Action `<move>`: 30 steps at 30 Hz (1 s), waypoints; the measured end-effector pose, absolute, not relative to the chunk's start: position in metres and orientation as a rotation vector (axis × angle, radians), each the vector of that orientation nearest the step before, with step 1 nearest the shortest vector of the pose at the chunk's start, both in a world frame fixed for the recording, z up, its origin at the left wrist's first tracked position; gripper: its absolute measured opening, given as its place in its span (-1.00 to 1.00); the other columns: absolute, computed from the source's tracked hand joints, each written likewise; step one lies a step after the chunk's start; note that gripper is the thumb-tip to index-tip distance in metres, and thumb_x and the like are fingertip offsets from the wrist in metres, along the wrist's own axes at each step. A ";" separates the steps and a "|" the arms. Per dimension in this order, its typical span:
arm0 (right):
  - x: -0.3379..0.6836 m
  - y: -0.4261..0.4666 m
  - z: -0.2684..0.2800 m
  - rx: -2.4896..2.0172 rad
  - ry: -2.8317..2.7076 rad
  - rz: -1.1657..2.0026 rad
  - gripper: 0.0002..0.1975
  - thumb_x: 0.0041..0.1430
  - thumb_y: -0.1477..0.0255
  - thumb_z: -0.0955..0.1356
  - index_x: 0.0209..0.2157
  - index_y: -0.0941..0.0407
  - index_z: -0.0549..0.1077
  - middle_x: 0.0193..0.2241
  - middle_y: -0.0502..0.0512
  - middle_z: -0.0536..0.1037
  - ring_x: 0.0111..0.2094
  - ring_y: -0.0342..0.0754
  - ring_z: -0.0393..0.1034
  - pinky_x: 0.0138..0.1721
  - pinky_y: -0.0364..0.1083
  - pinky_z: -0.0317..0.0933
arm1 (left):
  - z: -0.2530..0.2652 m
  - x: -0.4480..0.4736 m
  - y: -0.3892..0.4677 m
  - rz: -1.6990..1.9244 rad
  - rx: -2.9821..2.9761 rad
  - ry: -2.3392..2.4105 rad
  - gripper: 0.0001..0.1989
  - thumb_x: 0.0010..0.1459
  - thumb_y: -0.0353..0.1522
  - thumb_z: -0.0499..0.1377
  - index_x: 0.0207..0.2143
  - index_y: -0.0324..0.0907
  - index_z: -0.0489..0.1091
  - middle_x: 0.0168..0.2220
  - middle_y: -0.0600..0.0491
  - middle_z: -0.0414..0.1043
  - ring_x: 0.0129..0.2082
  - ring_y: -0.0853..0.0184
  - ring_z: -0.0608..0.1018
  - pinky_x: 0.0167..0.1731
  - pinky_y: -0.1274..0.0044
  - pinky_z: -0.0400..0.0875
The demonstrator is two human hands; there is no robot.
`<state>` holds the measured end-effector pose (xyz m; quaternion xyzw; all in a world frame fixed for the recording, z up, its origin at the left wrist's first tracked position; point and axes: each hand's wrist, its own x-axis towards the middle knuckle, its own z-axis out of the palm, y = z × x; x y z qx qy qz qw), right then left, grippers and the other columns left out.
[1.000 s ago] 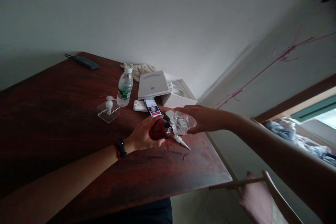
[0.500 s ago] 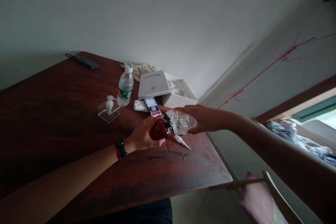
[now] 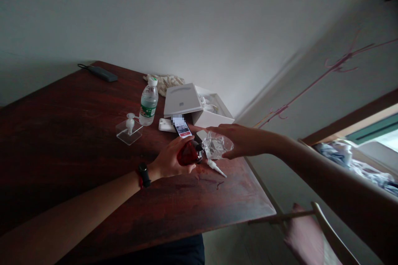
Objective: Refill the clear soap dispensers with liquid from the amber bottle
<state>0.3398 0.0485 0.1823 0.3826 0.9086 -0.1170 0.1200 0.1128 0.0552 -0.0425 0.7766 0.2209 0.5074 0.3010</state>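
My left hand (image 3: 170,158) is wrapped round a red see-through bottle (image 3: 187,153), tipped on its side with its dark neck pointing right. That neck meets the mouth of a clear, faceted container (image 3: 219,145), also tilted, which my right hand (image 3: 231,134) grips from behind. Whether liquid is passing between them I cannot tell. Just below them lies a white pump head (image 3: 217,168) with a thin tube. Behind my left hand is a phone (image 3: 183,127) with its screen lit. A small white block (image 3: 201,135) sits behind the clear container.
A green-labelled water bottle (image 3: 149,103) stands beside a clear stand (image 3: 129,134) with a white knob. Behind the phone are a white case (image 3: 166,124) and an open white box (image 3: 214,121). A crumpled cloth (image 3: 168,84) and dark power bank (image 3: 104,73) lie farther back on the table (image 3: 77,107).
Both hands, the red bottle and the clear container hold almost the same position. The picture on the phone screen has changed.
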 end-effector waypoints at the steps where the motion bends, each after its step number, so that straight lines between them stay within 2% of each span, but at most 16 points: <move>1: 0.340 0.049 0.182 1.125 2.648 -0.338 -0.03 0.13 0.27 0.52 0.50 0.01 0.12 0.21 0.22 0.56 0.14 0.19 0.49 0.18 0.09 0.30 | -0.043 0.113 0.056 1.346 2.066 0.585 -0.10 0.05 -0.30 0.47 0.38 -0.03 0.17 0.26 -0.17 0.39 0.24 -0.08 0.50 0.27 -0.01 0.42; 10: 0.343 0.049 0.181 1.171 2.626 -0.311 0.02 0.10 0.22 0.54 0.51 -0.03 0.10 0.13 0.22 0.61 0.10 0.22 0.51 0.13 0.12 0.34 | -0.040 0.114 0.055 1.375 2.045 0.561 -0.09 0.02 -0.36 0.46 0.38 -0.02 0.16 0.30 -0.17 0.36 0.29 -0.09 0.47 0.31 -0.02 0.38; 19: 0.335 0.046 0.186 1.098 2.668 -0.349 0.01 0.09 0.27 0.55 0.50 0.02 0.13 0.23 0.22 0.55 0.19 0.22 0.46 0.24 0.12 0.28 | -0.040 0.112 0.054 1.328 2.064 0.581 -0.09 0.05 -0.33 0.46 0.39 0.00 0.15 0.34 -0.16 0.32 0.33 -0.09 0.43 0.34 -0.01 0.33; 30: 0.331 0.042 0.190 1.164 2.593 -0.309 -0.08 0.12 0.28 0.52 0.47 0.01 0.18 0.21 0.22 0.57 0.18 0.22 0.47 0.21 0.11 0.30 | -0.033 0.109 0.051 1.274 2.091 0.639 -0.12 0.05 -0.29 0.45 0.38 -0.03 0.17 0.27 -0.15 0.39 0.25 -0.05 0.49 0.29 0.06 0.39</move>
